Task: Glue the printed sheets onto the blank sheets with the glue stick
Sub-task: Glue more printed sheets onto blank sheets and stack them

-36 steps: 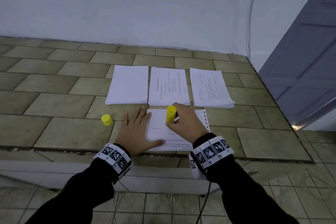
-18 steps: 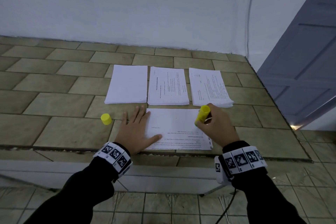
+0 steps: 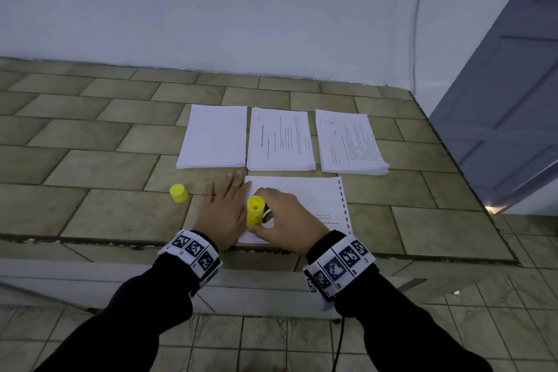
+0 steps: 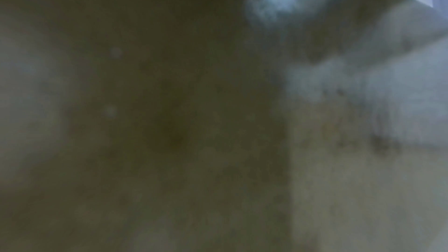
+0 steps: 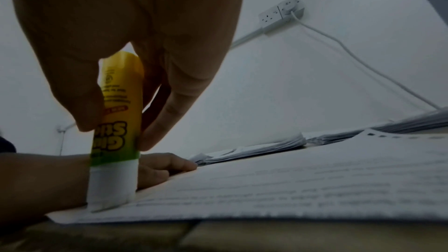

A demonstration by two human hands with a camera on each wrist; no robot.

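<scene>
A printed sheet (image 3: 311, 202) lies near the front edge of the tiled counter (image 3: 90, 166). My right hand (image 3: 287, 220) grips the yellow glue stick (image 3: 255, 210) upright, its white tip pressed on the sheet's near left part. In the right wrist view the glue stick (image 5: 116, 131) stands on the sheet (image 5: 290, 185) between thumb and fingers. My left hand (image 3: 225, 208) lies flat with straight fingers on the sheet's left edge. The yellow cap (image 3: 178, 193) stands left of it. The left wrist view is dark and blurred.
Behind the sheet lie three stacks: blank sheets (image 3: 215, 136) at left, printed sheets (image 3: 280, 140) in the middle, more printed sheets (image 3: 350, 143) at right. A white wall rises behind the counter. A grey door (image 3: 507, 100) stands at right. A wall socket (image 5: 281, 13) carries a white cable.
My right hand has swept the glue stick from the sheet's far right corner back to its near left part. The left hand has stayed flat on the sheet.
</scene>
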